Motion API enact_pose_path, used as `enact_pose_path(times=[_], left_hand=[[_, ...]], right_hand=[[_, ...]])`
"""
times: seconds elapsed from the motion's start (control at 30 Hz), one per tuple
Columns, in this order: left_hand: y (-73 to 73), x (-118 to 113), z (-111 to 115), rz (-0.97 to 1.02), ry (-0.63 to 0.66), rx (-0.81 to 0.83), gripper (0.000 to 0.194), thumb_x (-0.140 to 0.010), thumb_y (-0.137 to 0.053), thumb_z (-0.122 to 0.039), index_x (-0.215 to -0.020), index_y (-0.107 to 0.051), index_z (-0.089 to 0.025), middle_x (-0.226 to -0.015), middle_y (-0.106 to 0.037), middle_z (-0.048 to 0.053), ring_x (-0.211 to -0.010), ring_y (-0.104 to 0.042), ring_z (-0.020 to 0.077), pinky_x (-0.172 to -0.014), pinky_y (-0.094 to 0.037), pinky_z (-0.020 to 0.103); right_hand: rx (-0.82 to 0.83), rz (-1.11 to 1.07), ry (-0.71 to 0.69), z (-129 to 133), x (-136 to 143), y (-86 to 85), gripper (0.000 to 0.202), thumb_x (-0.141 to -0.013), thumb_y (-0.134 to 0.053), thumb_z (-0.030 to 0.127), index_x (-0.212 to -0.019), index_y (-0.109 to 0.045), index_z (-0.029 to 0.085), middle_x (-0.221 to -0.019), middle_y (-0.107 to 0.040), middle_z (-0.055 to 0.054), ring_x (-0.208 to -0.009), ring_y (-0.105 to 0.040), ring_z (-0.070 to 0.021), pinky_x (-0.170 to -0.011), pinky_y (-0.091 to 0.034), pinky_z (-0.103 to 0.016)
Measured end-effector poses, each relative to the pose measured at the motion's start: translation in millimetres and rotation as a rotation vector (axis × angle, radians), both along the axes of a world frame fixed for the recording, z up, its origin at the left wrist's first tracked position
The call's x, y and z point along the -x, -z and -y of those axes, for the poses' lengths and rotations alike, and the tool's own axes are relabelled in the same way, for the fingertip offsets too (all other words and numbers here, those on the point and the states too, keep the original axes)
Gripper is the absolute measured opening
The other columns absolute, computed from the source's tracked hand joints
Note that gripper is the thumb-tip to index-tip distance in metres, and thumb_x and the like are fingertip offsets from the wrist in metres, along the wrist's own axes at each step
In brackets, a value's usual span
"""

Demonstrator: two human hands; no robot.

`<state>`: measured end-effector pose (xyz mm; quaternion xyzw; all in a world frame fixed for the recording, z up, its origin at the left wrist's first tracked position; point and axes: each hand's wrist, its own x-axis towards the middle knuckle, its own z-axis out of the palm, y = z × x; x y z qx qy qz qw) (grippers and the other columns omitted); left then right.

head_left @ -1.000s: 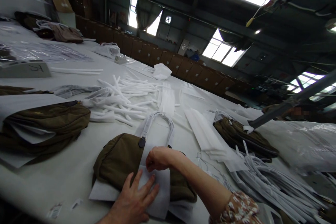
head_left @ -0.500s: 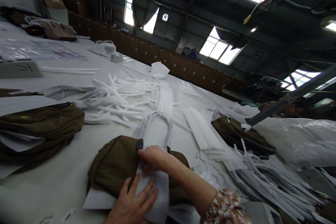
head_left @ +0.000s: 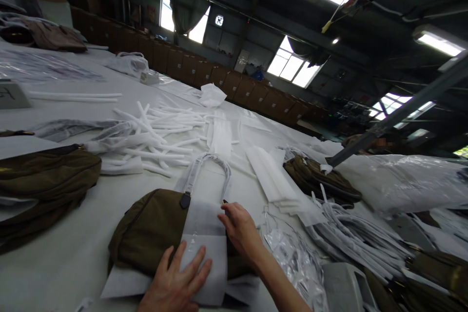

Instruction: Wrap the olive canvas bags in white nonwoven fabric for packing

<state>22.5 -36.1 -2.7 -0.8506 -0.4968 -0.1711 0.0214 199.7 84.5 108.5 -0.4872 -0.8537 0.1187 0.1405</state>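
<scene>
An olive-brown handbag (head_left: pixel 149 229) lies on the white table in front of me. Its handle (head_left: pixel 208 157), wrapped in clear film, arches away from me, with a dark leather tab (head_left: pixel 185 200) at its left end. A white packing sheet (head_left: pixel 204 248) covers the middle of the bag. My left hand (head_left: pixel 175 278) rests on the sheet's lower left part, fingers spread. At the sheet's upper right edge, by the handle's right end, my right hand (head_left: pixel 239 229) has thumb and fingers bent closely together on the edge. That hand partly hides the right tab.
White foam tubes (head_left: pixel 164 136) lie in a heap beyond the bag. Another olive bag (head_left: pixel 47 180) is at left, more olive bags (head_left: pixel 318 178) at right. Stacked white sheets (head_left: pixel 272 175), wrapped straps (head_left: pixel 358 234) and a grey box (head_left: pixel 343 287) lie rightward. A metal post (head_left: pixel 395 112) slants across the right.
My right hand has moved from the handle's left tab to its right end, uncovering the sheet's upper part. My left hand stays spread on the sheet. The view has shifted slightly right.
</scene>
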Motion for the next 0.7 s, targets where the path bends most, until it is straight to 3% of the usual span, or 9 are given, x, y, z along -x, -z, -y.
enact_pose_path(times=[0.07,0.13,0.23,0.37,0.43,0.5,0.6,0.7], left_hand=[[2.9,-2,1,0.027,-0.030,-0.003,0.072,-0.079,-0.041,-0.076,-0.143,-0.030,-0.043,-0.146,-0.043,0.001,-0.122,-0.047,0.0414,-0.091,-0.038,0.060],[5.5,-8,4,0.035,-0.088,0.007,0.076,-0.074,-0.049,-0.076,-0.141,-0.033,-0.044,-0.146,-0.044,0.000,-0.125,-0.043,0.0421,-0.095,-0.034,0.062],[-0.7,-12,9,-0.007,-0.097,0.014,0.083,-0.069,-0.063,-0.070,-0.141,-0.033,-0.042,-0.148,-0.039,0.001,-0.129,-0.039,0.0422,-0.099,-0.030,0.062],[-28.6,10,12,-0.096,-0.106,-0.021,0.106,-0.061,-0.081,-0.051,-0.147,-0.024,-0.027,-0.153,-0.029,0.010,-0.133,-0.037,0.0337,-0.103,-0.034,0.046],[-38.6,32,12,-0.107,-0.190,-0.045,0.097,-0.064,-0.079,-0.050,-0.144,-0.034,-0.019,-0.150,-0.034,0.015,-0.131,-0.040,0.0316,-0.103,-0.034,0.044],[-38.4,53,13,-0.105,-0.230,-0.066,0.073,-0.072,-0.072,-0.051,-0.133,-0.050,-0.018,-0.141,-0.048,0.015,-0.124,-0.048,0.0319,-0.101,-0.035,0.045],[-23.1,69,22,-0.071,-0.193,-0.121,0.048,-0.083,-0.061,-0.049,-0.123,-0.060,-0.022,-0.129,-0.060,0.009,-0.115,-0.055,0.0295,-0.097,-0.037,0.044],[-6.9,65,39,-0.008,-0.170,-0.175,0.042,-0.090,-0.053,-0.046,-0.128,-0.056,-0.027,-0.133,-0.058,0.005,-0.118,-0.053,0.0277,-0.096,-0.034,0.043]], right_hand=[[-0.072,-0.075,0.038,23,-22,-4.7,0.024,-0.094,-0.047,0.029,-0.114,-0.058,0.022,-0.112,-0.064,-0.008,-0.104,-0.059,-0.0200,-0.092,-0.045,-0.035],[-0.105,-0.032,-0.052,49,-38,0.3,0.035,-0.091,-0.053,0.032,-0.124,-0.053,0.021,-0.125,-0.059,-0.010,-0.115,-0.055,-0.0229,-0.098,-0.043,-0.039],[-0.104,0.079,-0.179,77,-51,28.1,0.065,-0.080,-0.067,0.039,-0.136,-0.044,0.017,-0.133,-0.054,-0.016,-0.122,-0.051,-0.0287,-0.101,-0.042,-0.045],[-0.194,0.072,-0.089,87,-65,70.4,0.081,-0.074,-0.073,0.042,-0.141,-0.038,0.013,-0.132,-0.054,-0.020,-0.119,-0.054,-0.0327,-0.095,-0.048,-0.048],[-0.247,0.047,-0.064,87,-73,78.3,0.079,-0.073,-0.074,0.040,-0.140,-0.041,0.015,-0.132,-0.054,-0.020,-0.117,-0.056,-0.0322,-0.092,-0.050,-0.046],[-0.283,0.059,-0.121,85,-79,76.4,0.070,-0.075,-0.073,0.035,-0.137,-0.045,0.018,-0.134,-0.053,-0.017,-0.118,-0.055,-0.0311,-0.092,-0.051,-0.046],[-0.351,0.106,-0.270,83,-86,68.5,0.053,-0.084,-0.063,0.023,-0.135,-0.048,0.023,-0.131,-0.057,-0.012,-0.121,-0.054,-0.0280,-0.095,-0.049,-0.046],[-0.454,0.109,-0.395,83,-94,71.6,0.044,-0.090,-0.048,0.013,-0.133,-0.050,0.023,-0.124,-0.063,-0.008,-0.120,-0.055,-0.0231,-0.095,-0.049,-0.042]])
